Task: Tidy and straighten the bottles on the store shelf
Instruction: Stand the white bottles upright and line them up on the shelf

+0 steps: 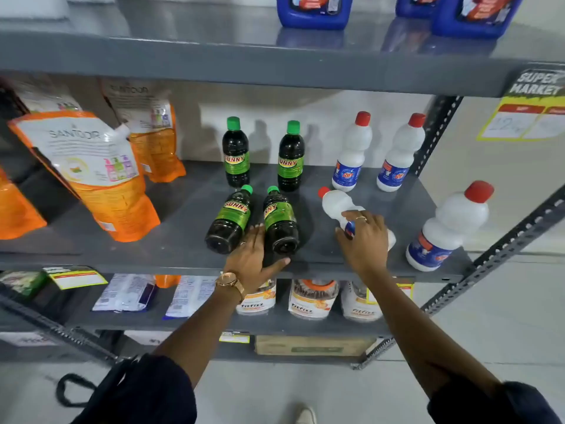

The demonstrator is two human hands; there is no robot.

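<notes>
1. The middle shelf [183, 240] is grey metal and holds two groups of bottles: dark ones with green caps and white ones with red caps.
2. Two dark bottles stand upright at the back, one on the left [235, 153] and one on the right [290, 157], each with a green label reading "SUNNY".
3. Two more dark bottles lie on their sides in front of them, bases toward the shelf edge and caps pointing back: the left lying bottle [230, 220] and the right lying bottle [279, 220], with the same label.
4. The left hand [252, 261] rests between these two lying bottles, fingers stretched forward and thumb spread out below the base of the right one; it touches them but is not closed around either. A gold watch [230, 283] sits on that wrist.
5. Two white bottles stand upright at the back right, one [353, 153] beside the other [400, 154], with blue labels whose brand is too small to read surely.
6. A third white bottle [451, 226] stands near the front right corner.
7. A fourth white bottle [337, 205] lies on its side, cap pointing back-left; the right hand [363, 240] is wrapped over its lower body, holding it.
8. Orange pouches [91, 172] marked "SANTOOR" lean at the left; a hanging sign [535, 87] reads "SUPER MARKET".
</notes>
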